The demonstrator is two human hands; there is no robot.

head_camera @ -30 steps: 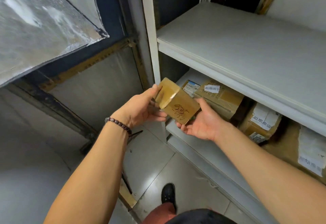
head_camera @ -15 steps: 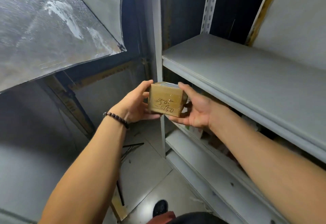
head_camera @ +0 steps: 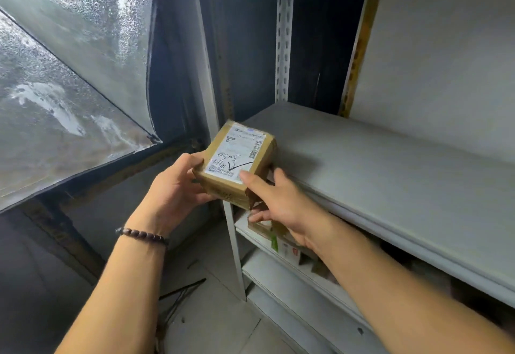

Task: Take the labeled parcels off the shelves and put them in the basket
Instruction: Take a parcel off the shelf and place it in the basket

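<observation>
**A:** Head camera: where is the parcel?

**B:** The small brown cardboard parcel with a white handwritten label point(head_camera: 237, 163) is at the front left corner of the flat grey shelf board point(head_camera: 390, 172). I cannot tell whether it touches the board.

**A:** Why label-up?

**B:** Likely to check the label before it goes to the basket, which is not in view.

**A:** And the grip?

**B:** The left hand point(head_camera: 178, 186) wraps the side away from the shelf board, thumb on the top edge. The right hand point(head_camera: 281, 200) pinches the near corner, thumb on the label and fingers beneath. Both hands are closed snugly on the parcel.
</observation>
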